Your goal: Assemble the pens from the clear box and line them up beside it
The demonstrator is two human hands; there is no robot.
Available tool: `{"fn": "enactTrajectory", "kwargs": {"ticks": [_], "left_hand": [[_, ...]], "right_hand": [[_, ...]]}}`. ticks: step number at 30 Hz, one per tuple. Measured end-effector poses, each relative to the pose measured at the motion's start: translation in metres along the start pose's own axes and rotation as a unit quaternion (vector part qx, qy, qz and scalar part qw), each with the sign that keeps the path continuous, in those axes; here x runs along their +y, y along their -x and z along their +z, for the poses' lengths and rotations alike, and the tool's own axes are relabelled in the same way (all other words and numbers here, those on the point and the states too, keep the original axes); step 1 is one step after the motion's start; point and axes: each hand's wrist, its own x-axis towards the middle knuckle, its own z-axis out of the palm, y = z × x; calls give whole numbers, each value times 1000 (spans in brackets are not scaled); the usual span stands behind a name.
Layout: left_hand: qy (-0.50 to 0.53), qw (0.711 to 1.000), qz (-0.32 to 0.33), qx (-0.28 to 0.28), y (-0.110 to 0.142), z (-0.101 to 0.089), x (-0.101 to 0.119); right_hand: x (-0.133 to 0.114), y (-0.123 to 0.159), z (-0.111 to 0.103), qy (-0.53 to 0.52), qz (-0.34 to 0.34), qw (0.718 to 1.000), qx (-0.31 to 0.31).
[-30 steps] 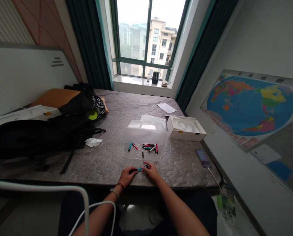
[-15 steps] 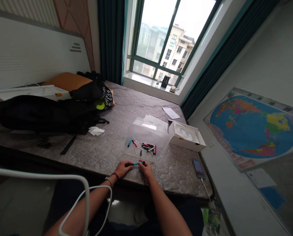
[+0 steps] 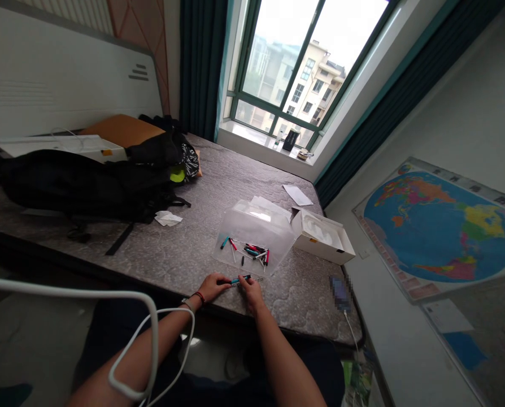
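Here, my left hand [image 3: 212, 287] and right hand [image 3: 251, 293] pinch the pen [image 3: 238, 280], best held straight, by the bed's [image 3: 161, 263] near edge.

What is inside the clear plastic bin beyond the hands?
The clear plastic bin holds a jumble of slim red, teal, black and white pieces, a teal one at far left and a small black one nearer the front. Anything beneath the jumble is hidden.

And there are the pens [image 3: 255, 250], in the bin [image 3: 256, 223] on the mattress [image 3: 184, 249], the box [image 3: 320, 246] just to its right! Backpack [image 3: 66, 181] over on the left, tissue [image 3: 168, 219] beside it, phone [image 3: 340, 293] in front of the box.
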Motion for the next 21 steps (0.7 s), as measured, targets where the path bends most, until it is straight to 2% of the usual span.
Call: {"fn": "enactTrajectory", "kwargs": {"ticks": [2, 4, 8, 11, 14, 17, 21], "left_hand": [[4, 1000, -5, 5, -1, 0, 0], [16, 1000, -9, 3, -1, 0, 0], [51, 999, -10, -15, -3, -4, 1], [51, 998, -18, -23, -2, -6, 3], [65, 997, -30, -28, -2, -6, 6], [85, 995, -40, -25, -3, -1, 8], [87, 993, -73, 12, -5, 15, 12]], "right_hand": [[2, -1, 6, 18, -3, 999, 48], [2, -1, 11, 9, -16, 998, 55], [-2, 2, 9, -30, -19, 998, -45], [-4, 4, 4, -32, -7, 996, -80], [-4, 3, 4, -17, -13, 998, -66], [-1, 0, 8, 8, -25, 999, -27], [5, -3, 11, -15, -39, 999, 11]]}}
